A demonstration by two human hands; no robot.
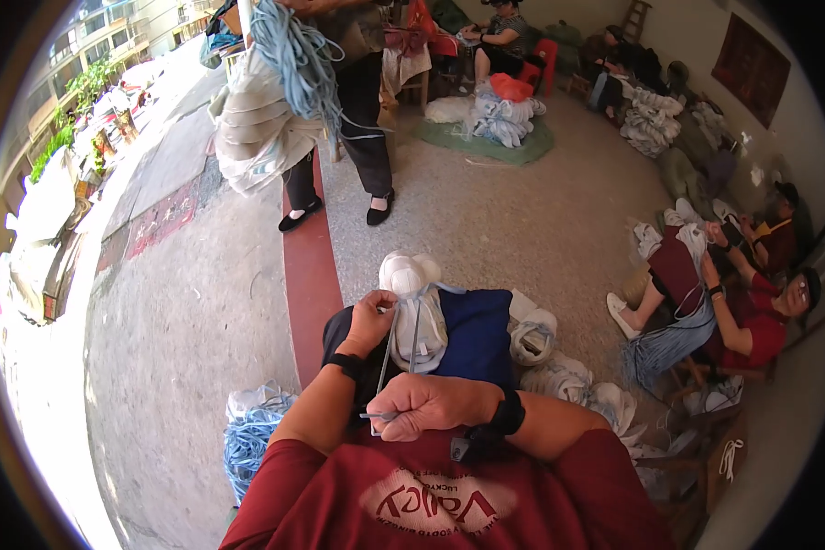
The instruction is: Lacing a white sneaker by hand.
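"Grey floor (522,215) spreads all around, so where does the white shoe bundle (432,341) lie?"

"Along the left edge of the blue cloth (478,335), squarely in front of the person, probably so both sides can be reached."

"How is it held?"

"The left hand (373,323) pinches the pale blue lace (415,337) at the bundle's side, likely steadying it. Well apart, the right hand (426,406) is clenched on the lace near the red shirt (325,481), seemingly keeping the strands taut."
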